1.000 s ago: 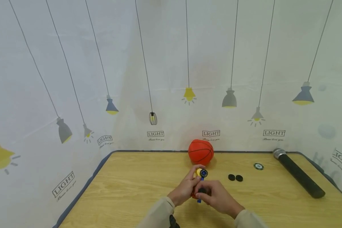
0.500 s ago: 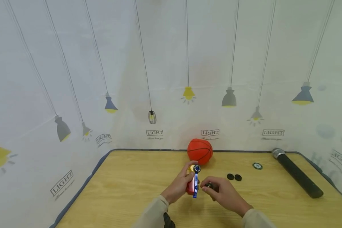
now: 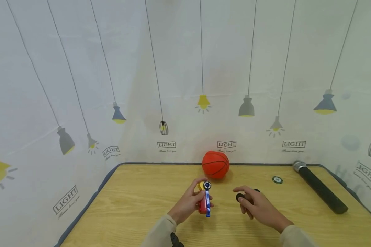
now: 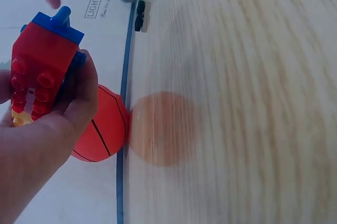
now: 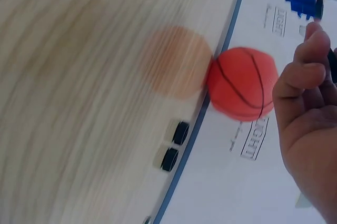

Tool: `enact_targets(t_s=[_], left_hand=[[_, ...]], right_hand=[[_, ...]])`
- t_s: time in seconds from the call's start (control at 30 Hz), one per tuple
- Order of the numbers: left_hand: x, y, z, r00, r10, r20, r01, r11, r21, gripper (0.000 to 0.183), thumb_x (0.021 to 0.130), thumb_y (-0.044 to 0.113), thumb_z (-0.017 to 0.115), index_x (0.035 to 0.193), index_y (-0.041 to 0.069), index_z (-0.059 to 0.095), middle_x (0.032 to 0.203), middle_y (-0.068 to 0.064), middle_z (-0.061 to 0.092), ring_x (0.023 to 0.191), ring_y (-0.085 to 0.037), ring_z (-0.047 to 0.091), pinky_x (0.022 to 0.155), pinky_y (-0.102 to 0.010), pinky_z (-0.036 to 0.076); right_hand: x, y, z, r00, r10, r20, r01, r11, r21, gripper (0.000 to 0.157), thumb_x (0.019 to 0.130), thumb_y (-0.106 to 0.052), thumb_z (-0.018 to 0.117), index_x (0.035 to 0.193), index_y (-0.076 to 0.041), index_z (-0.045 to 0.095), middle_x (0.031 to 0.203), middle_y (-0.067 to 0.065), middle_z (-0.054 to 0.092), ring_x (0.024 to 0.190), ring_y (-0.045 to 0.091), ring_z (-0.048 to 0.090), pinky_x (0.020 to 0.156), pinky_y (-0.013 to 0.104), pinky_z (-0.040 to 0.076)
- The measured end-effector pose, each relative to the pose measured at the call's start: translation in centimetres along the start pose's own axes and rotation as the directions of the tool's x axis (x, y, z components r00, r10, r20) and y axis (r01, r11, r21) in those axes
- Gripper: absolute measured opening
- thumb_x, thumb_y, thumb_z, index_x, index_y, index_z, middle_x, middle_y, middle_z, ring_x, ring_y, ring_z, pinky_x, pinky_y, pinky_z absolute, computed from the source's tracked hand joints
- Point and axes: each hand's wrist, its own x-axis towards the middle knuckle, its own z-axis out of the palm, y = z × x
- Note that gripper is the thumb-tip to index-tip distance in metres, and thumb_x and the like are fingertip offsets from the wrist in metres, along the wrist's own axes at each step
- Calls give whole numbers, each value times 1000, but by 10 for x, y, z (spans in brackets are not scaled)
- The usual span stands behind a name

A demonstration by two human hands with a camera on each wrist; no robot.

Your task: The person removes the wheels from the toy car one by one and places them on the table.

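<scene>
Left grip point(image 3: 188, 203) is curled, right grip point(image 3: 259, 206) pinches, sleeved forearms point(image 3: 161, 229) angle inward.

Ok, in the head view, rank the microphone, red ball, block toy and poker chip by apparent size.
1. Microphone
2. Red ball
3. Block toy, partly covered by the left hand
4. Poker chip

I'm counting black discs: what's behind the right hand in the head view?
Past the right hand, one black disc peeks out; a second disc, seen beside it in the right wrist view, is covered here by the hand.
</scene>
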Motion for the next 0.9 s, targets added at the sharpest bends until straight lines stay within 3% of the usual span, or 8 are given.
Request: enact_targets(t_s=[0.27,0.5,0.7,0.9], left_hand=[[-3,-1,-6,1000,-7,-16,8,1000,18,38,110,17,36,145,33,40,117,-18,63,98,-25,73,88,-40,60],[-3,-3,-7,999,-21,-29,21,1000,2,37,110,17,37,144,31,41,114,-17,64,100,-30,73,83,-38,61],[-3,-1,-4,1000,5,-19,-5,1000,11,36,110,18,37,143,30,41,115,-17,62,95,-25,73,83,-38,61],[-1,0,-2,1000,-1,-13,1,1000,28,36,109,19,38,144,30,41,116,-19,63,96,-25,73,84,-40,61]], right_hand=[[-14,25,-27,996,36,-80,-43,994,-98,28,106,-21,50,125,0,53,77,8,62,52,10,53,51,30,50],[-18,44,-47,954,165,-252,-222,950,-221,26,102,-14,54,127,-7,61,78,10,64,54,14,55,50,27,46],[-16,56,-62,940,203,-274,-281,917,-282,31,101,-9,52,131,-3,60,78,8,65,54,16,55,48,28,43],[-12,67,-71,935,217,-279,-304,897,-321,21,101,-8,52,120,0,56,76,7,64,55,17,54,50,29,44]])
